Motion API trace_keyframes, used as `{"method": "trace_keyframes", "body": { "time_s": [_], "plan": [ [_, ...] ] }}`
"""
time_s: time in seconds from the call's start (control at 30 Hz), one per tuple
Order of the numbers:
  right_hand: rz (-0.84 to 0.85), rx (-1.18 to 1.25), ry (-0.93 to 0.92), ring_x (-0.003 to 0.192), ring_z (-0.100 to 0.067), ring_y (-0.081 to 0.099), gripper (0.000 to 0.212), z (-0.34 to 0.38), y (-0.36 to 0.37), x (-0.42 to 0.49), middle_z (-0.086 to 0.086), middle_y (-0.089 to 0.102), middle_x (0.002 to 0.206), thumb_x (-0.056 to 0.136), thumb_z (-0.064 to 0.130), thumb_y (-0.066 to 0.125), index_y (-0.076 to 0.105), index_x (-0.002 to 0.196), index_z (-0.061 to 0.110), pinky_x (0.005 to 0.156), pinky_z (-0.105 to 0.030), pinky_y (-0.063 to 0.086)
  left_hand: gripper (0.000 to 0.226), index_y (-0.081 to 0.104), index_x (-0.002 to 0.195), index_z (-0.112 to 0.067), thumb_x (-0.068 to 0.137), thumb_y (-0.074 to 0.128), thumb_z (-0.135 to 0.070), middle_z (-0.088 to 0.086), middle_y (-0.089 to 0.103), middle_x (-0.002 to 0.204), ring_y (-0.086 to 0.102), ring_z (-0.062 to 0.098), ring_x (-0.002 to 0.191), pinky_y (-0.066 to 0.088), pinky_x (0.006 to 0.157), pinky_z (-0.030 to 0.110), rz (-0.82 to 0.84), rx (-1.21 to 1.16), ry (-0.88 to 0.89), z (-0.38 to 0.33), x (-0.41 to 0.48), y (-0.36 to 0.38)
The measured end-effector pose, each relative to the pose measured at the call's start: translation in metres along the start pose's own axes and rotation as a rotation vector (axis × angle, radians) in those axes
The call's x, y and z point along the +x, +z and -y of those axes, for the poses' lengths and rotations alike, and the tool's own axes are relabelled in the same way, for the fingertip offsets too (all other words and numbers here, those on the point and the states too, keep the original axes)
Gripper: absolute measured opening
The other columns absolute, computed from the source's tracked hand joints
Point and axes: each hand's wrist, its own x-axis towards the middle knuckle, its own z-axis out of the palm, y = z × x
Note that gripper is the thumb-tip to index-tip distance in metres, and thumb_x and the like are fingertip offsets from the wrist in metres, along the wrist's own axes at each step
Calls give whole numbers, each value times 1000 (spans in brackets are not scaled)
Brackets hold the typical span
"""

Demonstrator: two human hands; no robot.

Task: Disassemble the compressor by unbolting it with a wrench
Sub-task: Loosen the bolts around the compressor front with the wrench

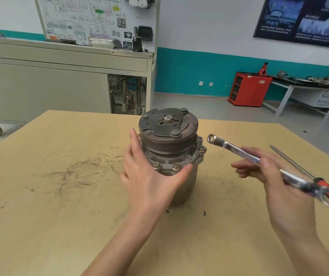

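Note:
A grey metal compressor stands upright on the wooden table, pulley and centre nut on top, several bolts around its flange. My left hand wraps the compressor's left and front side, thumb under the flange. My right hand holds a shiny ring wrench to the right of the compressor, its ring end in the air near the flange and apart from it.
A screwdriver with a red and black handle lies on the table behind my right hand. A grey wheeled cabinet with a wiring board stands beyond the table. A red cabinet and a workbench are at the far right.

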Motion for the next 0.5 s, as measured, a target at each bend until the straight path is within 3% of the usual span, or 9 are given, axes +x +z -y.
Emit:
{"method": "trace_keyframes", "body": {
  "time_s": [0.1, 0.23, 0.33, 0.43, 0.5],
  "plan": [
    [84, -181, -156, 84, -10, 68, 29, 1, 6, -15, 7, 73, 90, 90, 25, 46, 66, 111, 21, 76, -15, 50, 132, -27, 140, -52, 49, 64, -78, -7, 16, 154, 16, 9, 141, 14, 113, 52, 10, 33, -3, -2, -2, 1],
    [137, -371, -347, 84, -12, 62, 28, -1, 11, -29, 0, 66, 96, 86, 14, 49, 65, 110, 14, 73, -13, 44, 127, -34, 128, -62, 44, 59, -84, -13, 13, 158, 14, -1, 138, 11, 117, 50, 107, 76, 118, 5, 11, -18],
    [120, -432, -425, 83, -10, 60, 26, 2, 12, -26, 1, 65, 97, 87, 13, 53, 64, 110, 10, 75, -11, 42, 138, -18, 144, -51, 40, 68, -84, -11, 24, 155, 21, 6, 138, 23, 117, 50, 178, 72, 163, 9, 22, -28],
    [134, -653, -601, 82, -17, 60, 27, 2, 8, -20, -6, 67, 95, 88, 10, 57, 63, 112, -2, 79, -21, 47, 130, 17, 152, -35, 41, 68, -81, -14, 39, 146, 33, 12, 136, 31, 112, 53, 166, 55, 170, 9, 20, -25],
    [169, -808, -696, 77, -23, 62, 26, -1, 6, -18, -9, 69, 92, 87, 9, 61, 67, 108, -5, 75, -28, 49, 126, 22, 152, -31, 44, 67, -78, -15, 41, 144, 37, 11, 135, 32, 111, 52, 133, 21, 168, 7, 14, -20]
  ]
}}
